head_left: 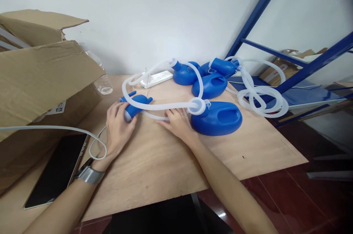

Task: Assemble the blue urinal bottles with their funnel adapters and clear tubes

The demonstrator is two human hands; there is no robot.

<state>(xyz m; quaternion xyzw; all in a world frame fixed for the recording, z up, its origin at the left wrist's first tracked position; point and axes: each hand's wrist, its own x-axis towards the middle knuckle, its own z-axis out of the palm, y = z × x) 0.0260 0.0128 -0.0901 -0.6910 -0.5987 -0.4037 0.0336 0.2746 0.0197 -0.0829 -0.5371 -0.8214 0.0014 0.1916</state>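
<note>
Left of the flat blue plastic jug (pixel 220 119), our left hand (pixel 117 127) gripped a small blue plastic nozzle (pixel 137 104), probably to steady it; our right hand (pixel 178 121) pinched its translucent silicone hose (pixel 162 107).

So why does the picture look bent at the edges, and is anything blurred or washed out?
Head view: the wide lens makes the blue shelf frame lean and darkens the right corners; light is soft and even, with only faint shadows under the left hand, closed on the blue handpiece, and the right hand; both look sharp; one small glare patch on the red floor.
</note>
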